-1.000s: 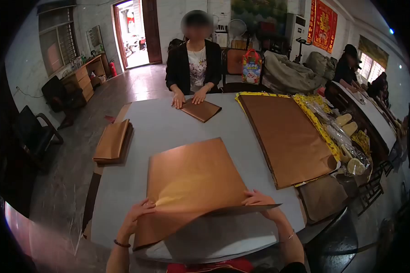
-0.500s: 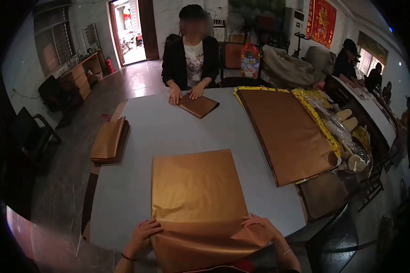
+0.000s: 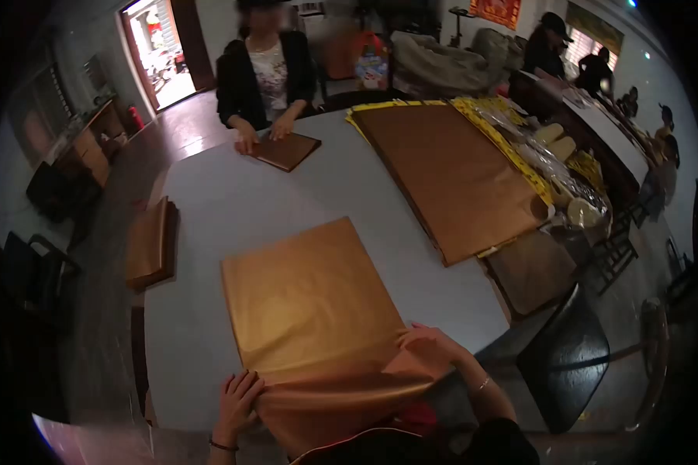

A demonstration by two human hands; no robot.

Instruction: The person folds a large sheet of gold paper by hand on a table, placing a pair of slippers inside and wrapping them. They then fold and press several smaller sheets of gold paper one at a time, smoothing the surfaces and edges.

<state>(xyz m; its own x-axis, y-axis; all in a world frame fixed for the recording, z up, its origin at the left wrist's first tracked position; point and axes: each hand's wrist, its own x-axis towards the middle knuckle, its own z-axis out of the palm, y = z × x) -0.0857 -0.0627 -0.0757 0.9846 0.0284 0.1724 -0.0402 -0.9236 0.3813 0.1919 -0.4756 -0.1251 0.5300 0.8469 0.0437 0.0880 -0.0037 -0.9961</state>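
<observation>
Closest in, the left hand [image 3: 240, 397] lies flat with its fingers spread, palm down on the near left edge of a large square sheet of golden-brown paper [image 3: 306, 298]. It grips nothing and only presses on the paper. The right hand [image 3: 430, 345] rests on the sheet's near right corner, where the paper is turned over into a loose flap. Its fingers are bent over that fold, but I cannot tell whether they pinch it or merely lie on it. The sheet lies spread on the round pale grey table [image 3: 209, 209], and its near part sags over the table's edge towards the person (it looks duller there).

To the left, apart from the table, a folded pile of brown paper [image 3: 151, 242] sits on a low surface. To the right, a large stack of flat brown sheets [image 3: 450, 167] lies on yellow patterned wrapping [image 3: 504, 133], and a black chair [image 3: 566, 364] stands near the table's right edge.

At the far side, a seated person in a black jacket [image 3: 233, 77] has both hands on a small folded brown packet [image 3: 287, 151]. More people are at another table further right
</observation>
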